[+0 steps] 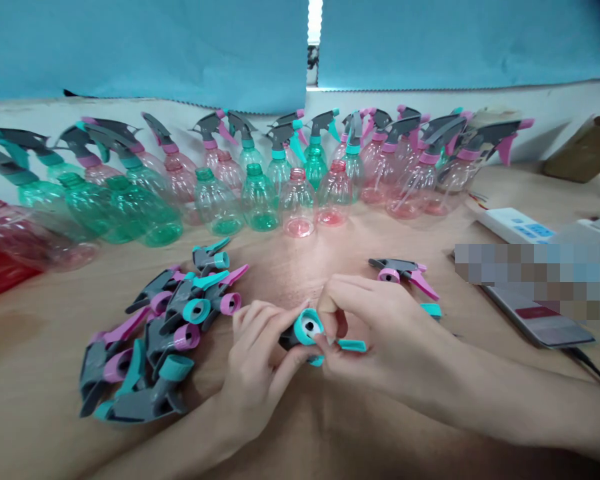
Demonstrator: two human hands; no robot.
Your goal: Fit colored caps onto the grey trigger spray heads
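My left hand (263,353) is closed around a grey trigger spray head with a teal screw collar (309,327). The collar's open end faces me, showing a white inside with a dark hole. My right hand (365,327) is closed in a pinch at the collar's right edge, touching the spray head. Its teal trigger (353,345) sticks out to the right beneath those fingers. Whether anything small is between the right fingertips is hidden. Left of my hands lies a pile of loose grey spray heads (185,310) with pink or teal collars.
Several clear green and pink bottles (263,197) stand across the back, many fitted with spray heads. Another pink-collared spray head (397,270) and a teal piece (431,310) lie beyond my right hand. A phone (550,327) with a cable and a white power strip (517,225) are at right.
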